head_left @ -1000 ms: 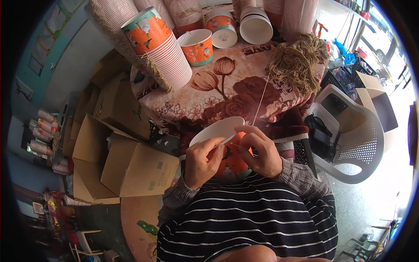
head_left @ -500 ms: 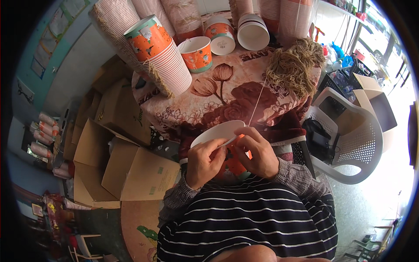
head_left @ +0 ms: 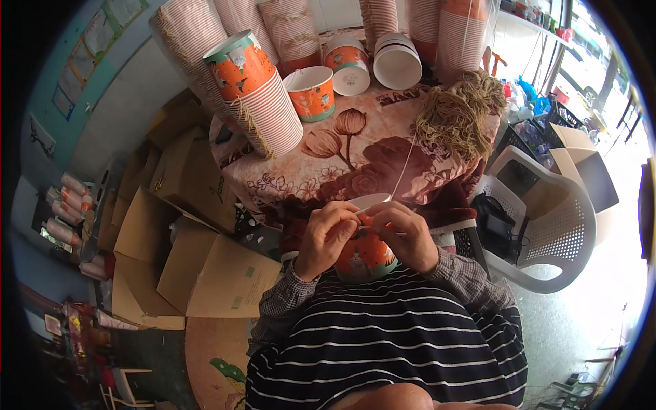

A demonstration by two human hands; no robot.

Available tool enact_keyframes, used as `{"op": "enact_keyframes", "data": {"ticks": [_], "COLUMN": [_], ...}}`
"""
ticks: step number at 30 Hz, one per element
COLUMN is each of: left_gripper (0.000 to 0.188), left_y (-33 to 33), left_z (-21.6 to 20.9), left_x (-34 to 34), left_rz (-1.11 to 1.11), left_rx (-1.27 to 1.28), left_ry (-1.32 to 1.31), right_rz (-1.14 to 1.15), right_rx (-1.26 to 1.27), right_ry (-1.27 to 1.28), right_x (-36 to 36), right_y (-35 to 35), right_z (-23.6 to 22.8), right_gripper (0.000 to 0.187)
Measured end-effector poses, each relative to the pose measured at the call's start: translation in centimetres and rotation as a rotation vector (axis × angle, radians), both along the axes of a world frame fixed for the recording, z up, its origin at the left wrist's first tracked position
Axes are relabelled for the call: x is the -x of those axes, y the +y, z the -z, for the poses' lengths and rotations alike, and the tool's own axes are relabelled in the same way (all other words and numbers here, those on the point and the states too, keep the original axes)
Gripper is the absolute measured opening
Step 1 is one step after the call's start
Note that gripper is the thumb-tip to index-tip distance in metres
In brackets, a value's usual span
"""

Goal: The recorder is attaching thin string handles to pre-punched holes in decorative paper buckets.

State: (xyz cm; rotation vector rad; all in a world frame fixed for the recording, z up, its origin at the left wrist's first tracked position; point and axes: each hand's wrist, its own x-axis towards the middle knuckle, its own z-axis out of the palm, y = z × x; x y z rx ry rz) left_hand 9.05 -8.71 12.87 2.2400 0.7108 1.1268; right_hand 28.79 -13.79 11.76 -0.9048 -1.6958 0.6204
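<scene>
An orange paper tub (head_left: 365,256) with a green base rests at my lap, its side facing me and its white rim just above my fingertips. My left hand (head_left: 324,239) is closed in a pinch at the rim's left side. Opposite it, my right hand (head_left: 404,236) pinches at the rim, where a thin string (head_left: 404,164) comes down to the fingers. That string runs up toward a tangled heap of tan string (head_left: 465,113) on the table. My fingers hide the exact spot where string and rim meet.
The round table's flowered cloth (head_left: 328,164) carries a leaning stack of paper tubs (head_left: 266,116), single tubs (head_left: 311,96) and several wrapped stacks behind. Open cardboard boxes (head_left: 225,280) stand at the left. A grey plastic chair (head_left: 560,219) holding a black bag (head_left: 493,222) is at the right.
The tub has tipped so that less of its opening and more of its orange side shows. My hands have come closer together at the rim. The view has shifted slightly.
</scene>
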Motion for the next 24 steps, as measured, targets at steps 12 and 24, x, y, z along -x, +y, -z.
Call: {"op": "enact_keyframes", "data": {"ticks": [12,24], "left_gripper": [0.025,0.008], "left_y": [-1.0,-1.5], "left_z": [1.1,1.0], "left_x": [-1.0,-1.2], "left_rz": [-0.116,-0.144], "left_rx": [-0.104,-0.155], "left_ry": [0.022,0.034], "right_rz": [0.081,0.118], "right_rx": [-0.071,-0.032], "right_ry": [-0.069,-0.043], "right_x": [0.9,0.9], "right_y": [-0.3,-0.4], "right_z": [1.1,0.8], "right_gripper": [0.010,0.017]}}
